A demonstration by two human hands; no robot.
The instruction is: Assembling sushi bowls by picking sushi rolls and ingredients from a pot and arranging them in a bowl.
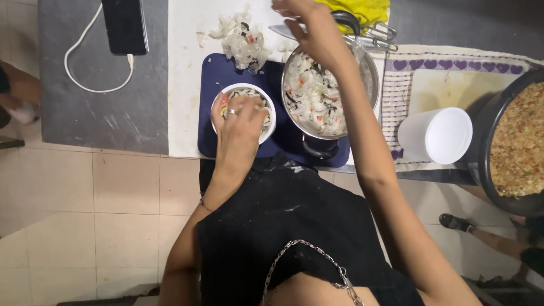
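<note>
My left hand (241,122) lies flat, fingers together, pressing on the chopped salad in one small white bowl (245,113) that stands on one dark blue board (226,73). My right hand (309,22) hovers loosely curled above one steel pot (330,88) of the same salad; whether it holds anything I cannot tell. One white cup (435,136) and one large black pan (513,141) stand to the right.

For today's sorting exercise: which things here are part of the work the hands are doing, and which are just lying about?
In use:
left hand pressing into the small white bowl
right hand raised over the steel pot of white salad
blue board

Lying about:
phone with white cable
white cup
dark pot of grain mix
</note>
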